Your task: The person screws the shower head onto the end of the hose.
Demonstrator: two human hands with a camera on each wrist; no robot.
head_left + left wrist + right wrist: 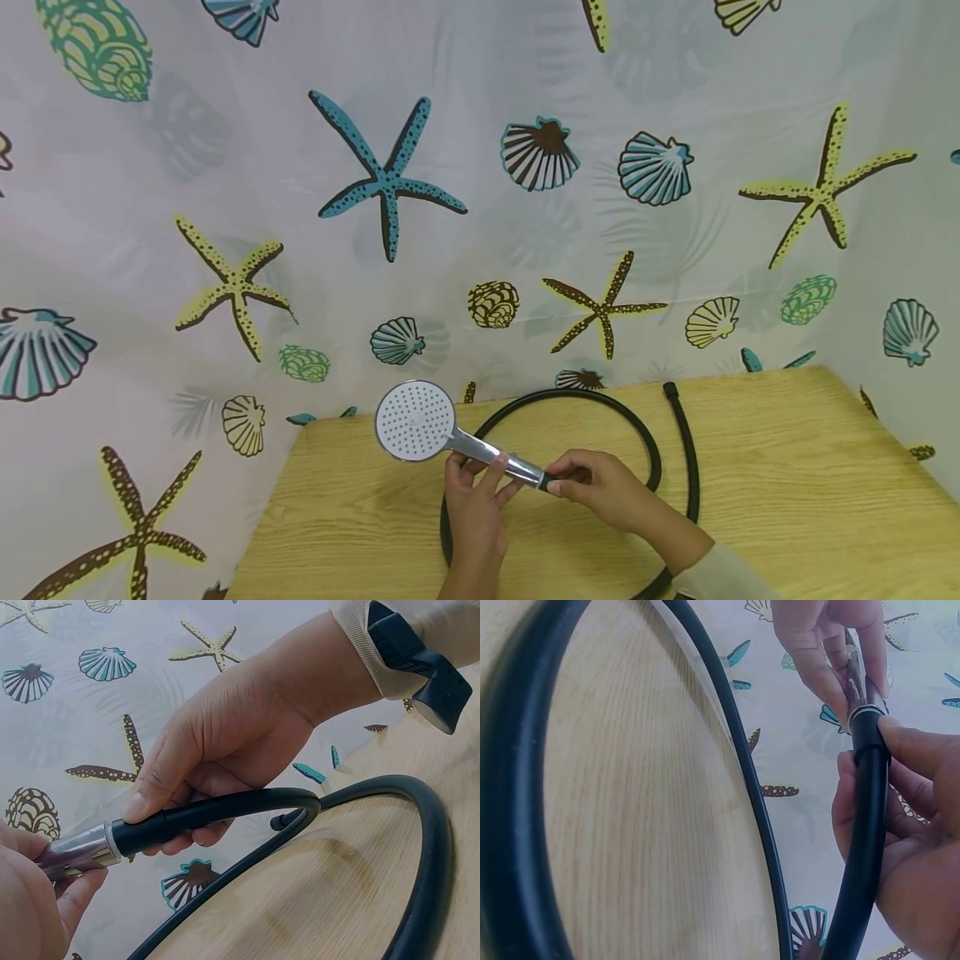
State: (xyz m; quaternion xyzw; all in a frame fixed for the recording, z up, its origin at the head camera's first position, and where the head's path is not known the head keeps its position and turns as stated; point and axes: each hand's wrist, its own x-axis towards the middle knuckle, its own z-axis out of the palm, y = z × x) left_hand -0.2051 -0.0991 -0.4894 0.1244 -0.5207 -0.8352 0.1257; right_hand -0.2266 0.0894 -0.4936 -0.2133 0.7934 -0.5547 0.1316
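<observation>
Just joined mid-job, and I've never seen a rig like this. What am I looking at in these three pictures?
No machine here: a person works with two bare hands. The wide picture comes from a camera on the head, the other two from the left and right wrists. The left hand holds a shower head by its shiny handle; the right hand grips the black hose at the handle's end. The hose loops over the wooden table before a shell-and-starfish backdrop.

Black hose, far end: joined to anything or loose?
Loose: the hose's far end lies at the back of the table, nothing attached. The right hand grips its other end, against the shower head's handle.
</observation>
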